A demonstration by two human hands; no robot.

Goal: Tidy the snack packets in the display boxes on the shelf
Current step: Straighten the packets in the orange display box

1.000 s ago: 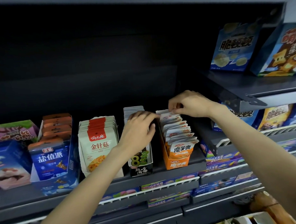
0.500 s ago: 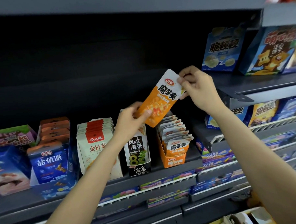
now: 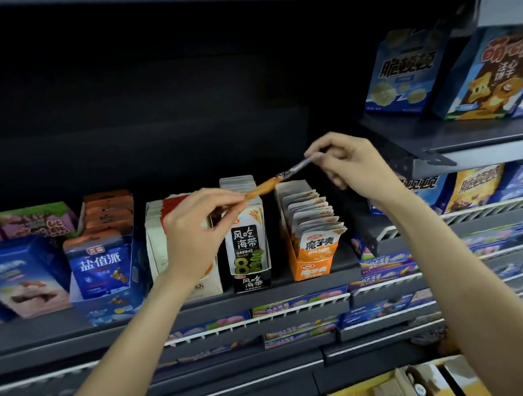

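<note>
- one view only, from a camera worn on the person's head, so there is no second view to share any part of the scene.
- it faces forward into a dark shelf unit, tilted a little down; the shelf (image 3: 175, 319) with the display boxes runs across the middle of the frame.
- it is near, at arm's reach: both forearms come in from the bottom edge, and the left hand (image 3: 195, 231) and right hand (image 3: 352, 165) meet near the centre.
- the wide lens bends the shelf edges, which slope down toward the left and right borders.
- the higher shelf (image 3: 463, 135) at the right is seen from slightly below.
</note>
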